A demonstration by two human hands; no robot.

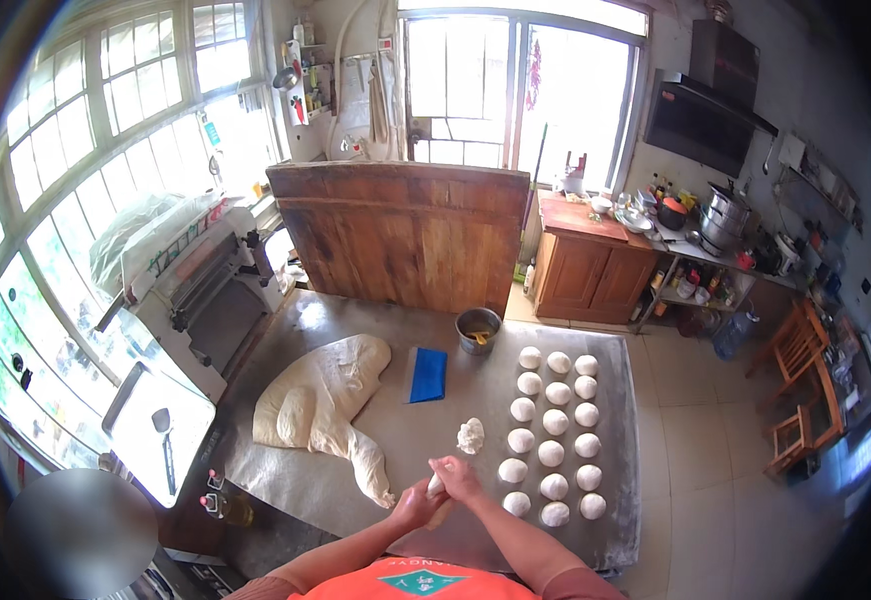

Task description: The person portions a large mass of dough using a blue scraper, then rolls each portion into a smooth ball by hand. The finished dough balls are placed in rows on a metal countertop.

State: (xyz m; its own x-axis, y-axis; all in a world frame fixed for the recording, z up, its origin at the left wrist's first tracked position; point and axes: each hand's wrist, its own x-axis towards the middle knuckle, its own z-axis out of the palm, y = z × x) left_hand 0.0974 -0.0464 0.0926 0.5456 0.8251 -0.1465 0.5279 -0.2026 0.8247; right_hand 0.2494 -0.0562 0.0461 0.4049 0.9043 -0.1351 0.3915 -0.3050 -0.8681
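My left hand and my right hand meet near the front of the metal-topped table, both gripping a piece of pale dough. Part of that piece shows below my left palm; the fingers hide the rest. Just beyond my hands lies a small rough lump of dough. To the left spreads a large mass of dough, one end drawn out towards me. Several round dough balls are set out in three columns on the right side of the table.
A blue packet and a metal pot with a yellow utensil stand farther back. A wooden board rises at the far edge. A dough-rolling machine, a tray with a spatula and an oil bottle are left.
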